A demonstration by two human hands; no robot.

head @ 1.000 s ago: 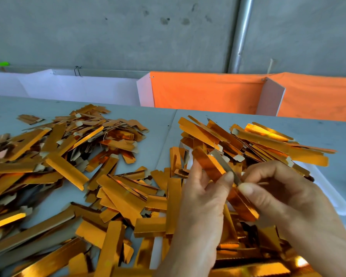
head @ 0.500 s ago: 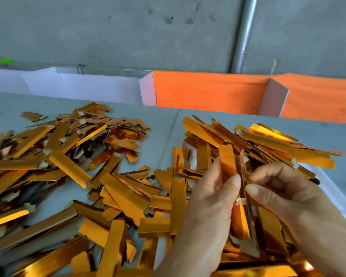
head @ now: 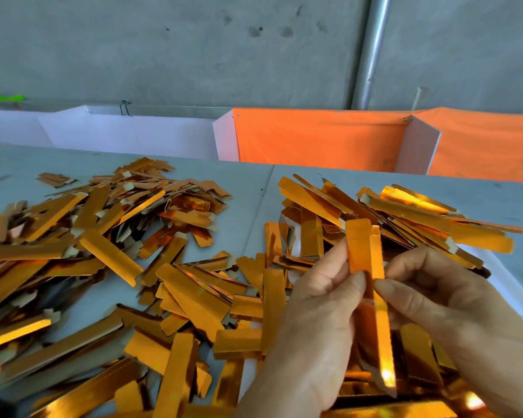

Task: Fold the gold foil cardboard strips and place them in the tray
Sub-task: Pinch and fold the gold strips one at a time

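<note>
A gold foil strip stands nearly upright between both hands, over the tray. The left hand pinches it with thumb against fingers; the right hand pinches its other edge. Folded strips heap the tray; loose ones litter the grey table.

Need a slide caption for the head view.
Left hand and right hand pinch one upright gold foil cardboard strip above the white tray.
</note>
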